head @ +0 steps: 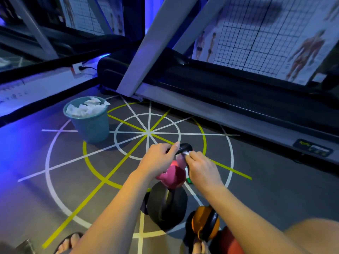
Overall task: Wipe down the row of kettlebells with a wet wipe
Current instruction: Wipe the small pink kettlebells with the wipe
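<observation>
A row of kettlebells stands on the floor in front of me: a pink kettlebell [173, 177] farthest, a black kettlebell [166, 204] nearer, an orange-and-black kettlebell [205, 221] nearer still, and a red one [228, 242] at the bottom edge. My left hand [158, 160] grips the pink kettlebell's dark handle [185, 147]. My right hand [201, 168] pinches a small white wet wipe [186, 153] against that handle. Most of the wipe is hidden under my fingers.
A teal bin [91, 123] full of crumpled white wipes stands to the left on the marked floor. A treadmill [220, 107] runs along the far right. A small green object [189, 180] lies beside the pink kettlebell. My sandalled foot [68, 242] shows at bottom left.
</observation>
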`<state>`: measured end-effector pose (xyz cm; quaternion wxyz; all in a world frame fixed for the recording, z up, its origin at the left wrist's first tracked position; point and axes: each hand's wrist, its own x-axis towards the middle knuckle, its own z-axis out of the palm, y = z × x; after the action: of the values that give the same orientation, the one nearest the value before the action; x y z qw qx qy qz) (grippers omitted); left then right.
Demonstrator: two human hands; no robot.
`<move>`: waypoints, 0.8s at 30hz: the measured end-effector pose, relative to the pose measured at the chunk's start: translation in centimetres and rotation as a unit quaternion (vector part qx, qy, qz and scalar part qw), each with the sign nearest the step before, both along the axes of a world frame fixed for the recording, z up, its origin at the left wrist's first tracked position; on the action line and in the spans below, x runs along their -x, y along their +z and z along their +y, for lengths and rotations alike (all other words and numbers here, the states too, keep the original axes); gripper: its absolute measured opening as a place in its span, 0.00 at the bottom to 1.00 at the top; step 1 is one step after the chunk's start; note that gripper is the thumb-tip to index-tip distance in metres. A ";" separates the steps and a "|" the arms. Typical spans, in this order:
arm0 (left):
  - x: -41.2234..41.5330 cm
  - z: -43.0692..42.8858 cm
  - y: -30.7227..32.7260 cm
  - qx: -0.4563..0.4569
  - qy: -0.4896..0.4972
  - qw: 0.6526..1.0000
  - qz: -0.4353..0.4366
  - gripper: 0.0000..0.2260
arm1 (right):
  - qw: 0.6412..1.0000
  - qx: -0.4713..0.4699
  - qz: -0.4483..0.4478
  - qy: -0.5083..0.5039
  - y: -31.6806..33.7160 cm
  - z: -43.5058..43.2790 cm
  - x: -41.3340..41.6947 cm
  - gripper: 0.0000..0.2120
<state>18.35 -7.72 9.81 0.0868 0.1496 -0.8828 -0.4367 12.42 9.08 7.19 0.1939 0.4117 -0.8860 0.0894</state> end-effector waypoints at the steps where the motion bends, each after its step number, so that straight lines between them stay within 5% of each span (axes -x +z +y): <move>1: 0.0 0.0 0.0 -0.001 -0.002 1.000 0.001 0.29 | 0.999 0.021 0.031 0.010 -0.4 0.2 -0.1 0.07; 5: -0.2 0.1 0.1 -0.021 -0.013 1.000 0.001 0.27 | 0.996 0.060 0.066 0.013 -1.2 0.9 0.2 0.03; 9: 0.2 0.9 0.3 0.005 -0.030 1.000 0.000 0.26 | 0.992 0.003 -0.114 -0.051 -1.6 0.3 -1.5 0.12; 11: 0.4 1.5 0.5 0.054 -0.045 0.997 0.010 0.27 | 0.975 0.040 -0.203 -0.085 -1.0 -0.1 -1.8 0.08; 16: 0.5 2.1 0.7 0.040 -0.042 0.998 0.008 0.25 | 0.956 0.199 -0.189 -0.108 -0.1 -0.2 -2.2 0.05; 19: 0.6 1.6 0.8 0.000 -0.028 1.000 -0.006 0.28 | 0.903 0.298 -0.274 -0.144 0.2 -0.7 -3.3 0.06; 20: 0.5 1.5 0.9 -0.018 -0.023 1.000 -0.011 0.29 | 0.860 0.325 -0.358 -0.164 0.7 -0.8 -3.4 0.08; 21: 0.4 1.4 0.9 -0.033 -0.021 0.999 -0.009 0.30 | 0.779 0.383 -0.462 -0.182 1.1 -1.0 -3.2 0.10; 23: 0.4 1.6 1.1 -0.041 -0.027 0.999 0.003 0.29 | 0.525 0.537 -0.630 -0.198 2.0 -1.4 -3.0 0.12; 24: 0.5 2.0 0.9 -0.036 -0.035 0.999 0.007 0.28 | 0.429 0.589 -0.652 -0.210 2.1 -1.8 -2.8 0.10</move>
<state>17.86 -5.76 10.73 0.0726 0.1182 -0.8708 -0.4717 15.24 7.25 9.31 -0.2331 -0.1817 -0.5402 0.7879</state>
